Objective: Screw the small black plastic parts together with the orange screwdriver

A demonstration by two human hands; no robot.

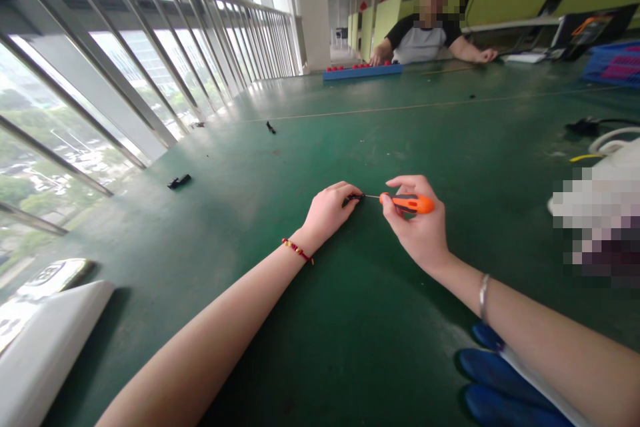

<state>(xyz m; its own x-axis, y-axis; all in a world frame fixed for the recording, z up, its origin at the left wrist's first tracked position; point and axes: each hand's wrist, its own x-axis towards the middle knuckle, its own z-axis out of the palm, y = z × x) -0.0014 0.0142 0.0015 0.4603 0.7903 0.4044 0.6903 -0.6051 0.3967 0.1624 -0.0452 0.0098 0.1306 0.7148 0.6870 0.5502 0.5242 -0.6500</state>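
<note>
Works with both hands over the middle of a green surface [320, 347], well in from its left edge. Pinches a small black piece [354, 197] in the left hand [330, 213], with the fingers bent and closed around it. Cannot tell its full shape, as the fingers hide part of it. Grips an orange and black screwdriver [413, 203] in the right hand [423, 230], with the thumb on the handle and one finger sticking out above it. Points the thin metal tip left, right up to the small black piece. Cannot tell if touching. Wears a red bracelet [297, 249] on the left wrist and a silver band [483, 297] on the right.

Can see a black clip [179, 181] close to the left edge, and a little black bit [271, 127] nearer the far edge. Has a white box [65, 347] and a shiny phone [53, 273] by the near left corner. Has blue gloves [500, 367] beside the right arm, toward the near edge. Can see a person [430, 40] at the far edge, with one hand at a long blue tray [363, 73].
</note>
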